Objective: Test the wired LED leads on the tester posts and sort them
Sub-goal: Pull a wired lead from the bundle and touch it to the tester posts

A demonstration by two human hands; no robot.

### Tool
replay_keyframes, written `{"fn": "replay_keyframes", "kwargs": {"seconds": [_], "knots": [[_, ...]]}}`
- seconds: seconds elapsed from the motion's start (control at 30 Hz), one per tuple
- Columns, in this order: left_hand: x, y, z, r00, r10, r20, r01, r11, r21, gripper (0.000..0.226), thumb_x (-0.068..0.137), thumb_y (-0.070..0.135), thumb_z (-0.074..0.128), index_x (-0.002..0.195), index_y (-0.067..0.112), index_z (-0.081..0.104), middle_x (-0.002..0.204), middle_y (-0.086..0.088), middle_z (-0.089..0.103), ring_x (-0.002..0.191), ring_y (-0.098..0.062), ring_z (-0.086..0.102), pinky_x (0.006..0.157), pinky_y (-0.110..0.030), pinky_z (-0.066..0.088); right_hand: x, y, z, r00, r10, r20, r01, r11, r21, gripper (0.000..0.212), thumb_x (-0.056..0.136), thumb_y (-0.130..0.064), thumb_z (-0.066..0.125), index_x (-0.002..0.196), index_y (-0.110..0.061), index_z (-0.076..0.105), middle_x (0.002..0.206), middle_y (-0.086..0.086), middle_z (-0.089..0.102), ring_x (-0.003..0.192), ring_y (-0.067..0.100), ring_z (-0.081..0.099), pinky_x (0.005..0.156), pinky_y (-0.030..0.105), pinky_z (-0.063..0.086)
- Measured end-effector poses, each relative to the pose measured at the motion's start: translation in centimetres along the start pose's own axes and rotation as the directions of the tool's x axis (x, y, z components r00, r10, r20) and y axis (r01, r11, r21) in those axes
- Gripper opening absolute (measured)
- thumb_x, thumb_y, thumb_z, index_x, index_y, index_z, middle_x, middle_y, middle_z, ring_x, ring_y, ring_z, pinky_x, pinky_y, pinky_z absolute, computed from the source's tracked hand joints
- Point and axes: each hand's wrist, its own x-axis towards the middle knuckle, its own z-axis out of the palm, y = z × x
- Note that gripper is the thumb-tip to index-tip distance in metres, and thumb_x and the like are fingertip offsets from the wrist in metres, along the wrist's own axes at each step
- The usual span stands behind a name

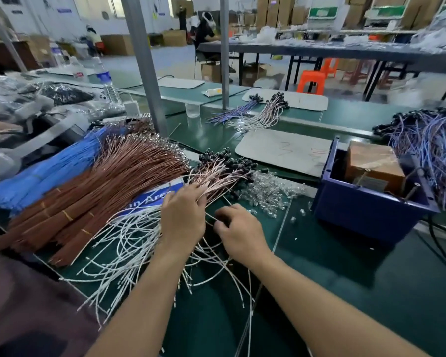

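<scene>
A pile of wired LED leads (219, 173) with pink-white wires and black heads lies at the middle of the green bench. My left hand (183, 215) holds a bunch of these leads, its fingers curled round the wires. Just to its right, my right hand (238, 229) pinches a thin wire between thumb and fingers. Loose white wires (129, 243) spread out under and in front of both hands. The tester (373, 168), a brown block with posts, sits in a dark blue bin (358, 215) to the right.
Bundles of brown wires (108, 186) and blue wires (49, 171) lie at the left. Clear LED bulbs (271, 191) are scattered beside the bin. Purple leads (428, 143) heap at the far right; sorted leads (255, 114) lie further back. A grey post (144, 65) stands behind.
</scene>
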Motion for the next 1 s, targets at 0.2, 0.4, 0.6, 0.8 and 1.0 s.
{"fn": "replay_keyframes", "kwargs": {"seconds": [0.2, 0.4, 0.6, 0.8, 1.0], "knots": [[-0.6, 2.4, -2.3, 0.996, 0.080, -0.037, -0.082, 0.996, -0.046, 0.017, 0.098, 0.033, 0.066, 0.108, 0.024, 0.078, 0.100, 0.002, 0.076, 0.097, -0.020, 0.064, 0.080, -0.032, 0.043, 0.7, -1.7, -3.9, 0.904, 0.364, 0.223, -0.412, 0.610, 0.676, 0.004, 0.095, -0.018, 0.067, 0.092, -0.019, 0.068, 0.088, 0.005, 0.070, 0.068, 0.016, 0.061, 0.065, 0.028, 0.051], [-1.1, 3.6, -5.2, 0.983, 0.084, 0.162, -0.022, 0.937, -0.348, 0.014, 0.100, 0.035, 0.063, 0.099, 0.033, 0.078, 0.063, 0.017, 0.069, 0.052, -0.001, 0.062, 0.044, -0.013, 0.036, -1.9, -2.6, -7.2, 0.908, -0.309, -0.283, 0.284, 0.950, -0.127, 0.065, 0.082, -0.007, 0.071, 0.135, -0.035, 0.047, 0.136, -0.008, 0.055, 0.126, 0.012, 0.046, 0.108, 0.021, 0.029], [-0.4, 3.2, -7.4, 0.997, -0.041, 0.060, 0.062, 0.912, -0.406, 0.007, 0.087, 0.025, 0.080, 0.093, 0.028, 0.081, 0.050, 0.025, 0.060, 0.040, 0.001, 0.050, 0.038, -0.011, 0.033, 1.7, -4.2, -7.1, 0.977, -0.145, 0.158, 0.181, 0.953, -0.243, 0.038, 0.093, -0.001, 0.056, 0.122, -0.024, 0.065, 0.115, 0.004, 0.070, 0.107, 0.025, 0.065, 0.090, 0.031, 0.050], [0.8, 0.1, -9.9, 0.971, -0.216, -0.107, 0.191, 0.960, -0.205, 0.021, 0.086, 0.045, 0.079, 0.100, 0.030, 0.081, 0.059, 0.013, 0.064, 0.057, -0.004, 0.060, 0.056, -0.022, 0.045, 3.5, -5.3, -7.4, 0.990, -0.109, -0.094, 0.119, 0.988, 0.101, 0.033, 0.101, -0.011, 0.054, 0.075, -0.026, 0.067, 0.072, -0.006, 0.070, 0.058, 0.005, 0.058, 0.054, 0.025, 0.043], [1.1, 1.4, -10.0, 0.978, -0.063, -0.201, 0.087, 0.990, 0.112, 0.081, 0.080, 0.047, 0.082, 0.148, 0.019, 0.049, 0.133, -0.011, 0.064, 0.125, -0.032, 0.055, 0.107, -0.046, 0.040, 0.2, -5.3, -11.3, 0.991, 0.104, 0.079, -0.129, 0.873, 0.470, 0.029, 0.106, -0.008, 0.044, 0.091, -0.011, 0.069, 0.065, 0.010, 0.070, 0.037, 0.009, 0.045, 0.036, 0.023, 0.035]]}}
